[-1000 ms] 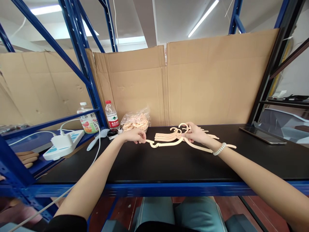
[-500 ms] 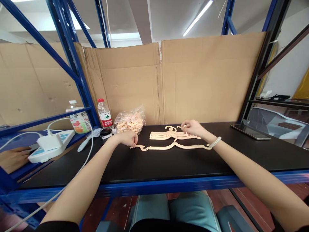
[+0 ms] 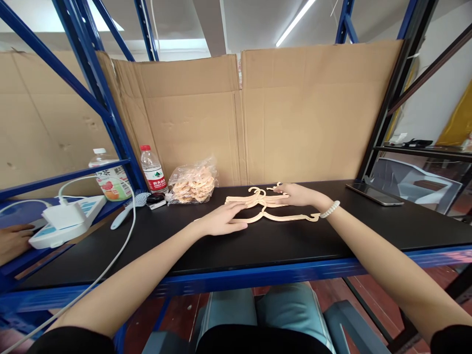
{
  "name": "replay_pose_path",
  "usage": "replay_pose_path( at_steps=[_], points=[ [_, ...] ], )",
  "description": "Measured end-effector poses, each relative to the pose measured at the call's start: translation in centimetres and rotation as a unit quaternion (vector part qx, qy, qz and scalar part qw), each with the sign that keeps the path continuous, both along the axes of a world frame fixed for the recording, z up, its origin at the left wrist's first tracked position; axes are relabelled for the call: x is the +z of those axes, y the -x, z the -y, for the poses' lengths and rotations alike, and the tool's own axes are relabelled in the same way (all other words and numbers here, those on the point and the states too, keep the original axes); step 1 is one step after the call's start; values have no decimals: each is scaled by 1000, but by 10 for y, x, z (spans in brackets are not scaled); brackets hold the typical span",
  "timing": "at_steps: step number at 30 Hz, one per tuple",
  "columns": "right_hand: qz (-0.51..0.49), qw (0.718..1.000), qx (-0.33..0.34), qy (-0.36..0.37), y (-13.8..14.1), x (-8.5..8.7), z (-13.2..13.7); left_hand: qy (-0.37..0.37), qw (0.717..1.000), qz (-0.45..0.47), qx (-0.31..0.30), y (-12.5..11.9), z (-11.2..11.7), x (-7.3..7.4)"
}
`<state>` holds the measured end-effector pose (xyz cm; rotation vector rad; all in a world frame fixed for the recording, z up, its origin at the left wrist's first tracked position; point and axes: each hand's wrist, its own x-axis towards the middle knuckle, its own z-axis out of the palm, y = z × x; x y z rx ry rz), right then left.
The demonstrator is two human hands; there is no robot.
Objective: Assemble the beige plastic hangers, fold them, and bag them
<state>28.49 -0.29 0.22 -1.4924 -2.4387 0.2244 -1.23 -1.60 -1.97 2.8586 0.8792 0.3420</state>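
Note:
A row of pale cream clothes hangers (image 3: 253, 200) lies on the black tabletop, hooks toward the back. Closer to me is one separate hanger (image 3: 285, 218), its right end showing a small hooked piece. My left hand (image 3: 221, 220) reaches over the left ends of the hangers, fingers stretched out and thumb apart, hiding those ends. At the right end of the row, my right hand (image 3: 299, 194) has its fingers closed round the hangers. A small cream piece pokes out past its fingertips. A beaded bracelet circles the right wrist.
Left of the hangers sit a clear bag of cream pieces (image 3: 193, 184), a water bottle (image 3: 153, 169), a hairbrush (image 3: 127, 209) and a power strip (image 3: 66, 226) with a white cable. Another person's hand (image 3: 14, 243) shows far left. A phone (image 3: 374, 193) lies right. Cardboard (image 3: 317, 113) stands behind.
My left hand has let go of the front hanger's left end piece, moved right and spread over the hangers. My right hand has turned flatter over the row's right end. The view has shifted slightly.

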Motion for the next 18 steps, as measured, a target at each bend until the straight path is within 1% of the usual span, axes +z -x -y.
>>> replay_pose_path(
  at_steps=[1, 4, 7, 10, 13, 18],
  points=[
    [6, 1000, -6, 4, 8, -3, 4, 0, 1000, -16, 14, -3, 1, -5],
    [58, 996, -52, 47, 35, -15, 19, -23, 996, -49, 75, -13, -1, -16],
    [99, 991, -66, 65, 53, -27, 25, -35, 991, -63, 111, -24, -6, -21],
    [105, 991, -52, 66, 55, -37, 19, 0, 987, -89, 136, -33, -13, -17],
    [92, 993, -47, 55, 50, -43, 5, 32, 982, -112, 146, -39, -21, -13],
    [85, 994, -41, 49, 44, -48, -22, 38, 981, -104, 159, -46, -45, -14]
  ],
)
